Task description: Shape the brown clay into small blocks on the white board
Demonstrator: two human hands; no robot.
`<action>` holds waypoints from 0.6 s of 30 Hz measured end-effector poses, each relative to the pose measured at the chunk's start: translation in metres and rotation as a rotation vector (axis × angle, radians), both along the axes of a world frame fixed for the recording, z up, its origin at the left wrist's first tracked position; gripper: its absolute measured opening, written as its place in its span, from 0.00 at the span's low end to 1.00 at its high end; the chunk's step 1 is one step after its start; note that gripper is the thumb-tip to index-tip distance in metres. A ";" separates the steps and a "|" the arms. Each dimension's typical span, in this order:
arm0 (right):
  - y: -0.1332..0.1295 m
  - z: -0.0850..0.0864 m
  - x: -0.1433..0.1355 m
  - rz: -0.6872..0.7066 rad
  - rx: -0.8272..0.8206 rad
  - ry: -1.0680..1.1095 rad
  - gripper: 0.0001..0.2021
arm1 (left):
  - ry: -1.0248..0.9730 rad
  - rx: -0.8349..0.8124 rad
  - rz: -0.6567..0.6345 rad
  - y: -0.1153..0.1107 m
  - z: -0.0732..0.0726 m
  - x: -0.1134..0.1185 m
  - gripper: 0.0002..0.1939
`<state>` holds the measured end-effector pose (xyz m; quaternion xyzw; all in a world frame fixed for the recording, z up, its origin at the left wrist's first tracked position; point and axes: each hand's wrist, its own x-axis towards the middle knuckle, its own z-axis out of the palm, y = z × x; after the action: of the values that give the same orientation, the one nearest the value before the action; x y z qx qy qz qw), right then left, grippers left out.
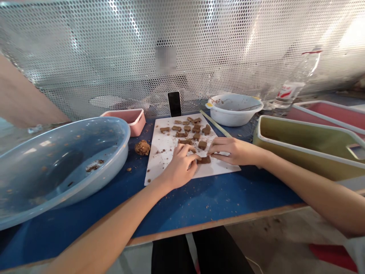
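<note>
A white board (pixel 159 152) lies on the blue table, with several small brown clay-like pieces (pixel 196 136) and crumbs on it. Near the board's front edge is a flat brown piece (pixel 204 160). My left hand (pixel 182 163) has its curled fingers at the left end of this piece, the thumb and fingertips closed on it. From the right, my right hand (pixel 228 150) reaches to its other end, fingertips pinched together at the upper right corner. The fingertips partly cover the ends of the piece. A rough brown lump (pixel 142 147) sits left of the board.
A large blue basin (pixel 114 160) stands at left, a pink box (pixel 137 121) behind it. Behind the board are a phone (pixel 174 104), a green stick (pixel 215 123) and a white bowl (pixel 235 114). An olive bin (pixel 302 152), a red bin (pixel 327 112) and a bottle (pixel 296 82) stand at right.
</note>
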<state>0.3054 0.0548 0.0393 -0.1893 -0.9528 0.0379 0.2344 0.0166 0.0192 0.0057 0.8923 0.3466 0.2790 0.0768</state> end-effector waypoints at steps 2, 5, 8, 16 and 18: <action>0.000 0.000 0.000 0.012 -0.033 0.010 0.11 | 0.001 -0.001 0.002 0.000 0.000 0.000 0.13; 0.001 -0.003 0.001 0.011 -0.103 0.027 0.11 | 0.002 0.000 0.001 0.000 0.000 0.000 0.13; 0.002 -0.005 0.001 0.040 -0.129 0.015 0.09 | -0.001 0.006 -0.005 0.001 -0.001 0.000 0.13; 0.004 -0.007 -0.003 0.020 0.109 -0.005 0.08 | -0.004 0.019 -0.005 0.001 -0.002 0.000 0.14; 0.004 -0.008 -0.004 0.027 0.129 -0.020 0.08 | 0.000 0.015 -0.005 0.001 -0.001 0.000 0.14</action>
<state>0.3012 0.0588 0.0311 -0.1614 -0.9580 -0.0223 0.2361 0.0169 0.0198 0.0042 0.8938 0.3421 0.2813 0.0707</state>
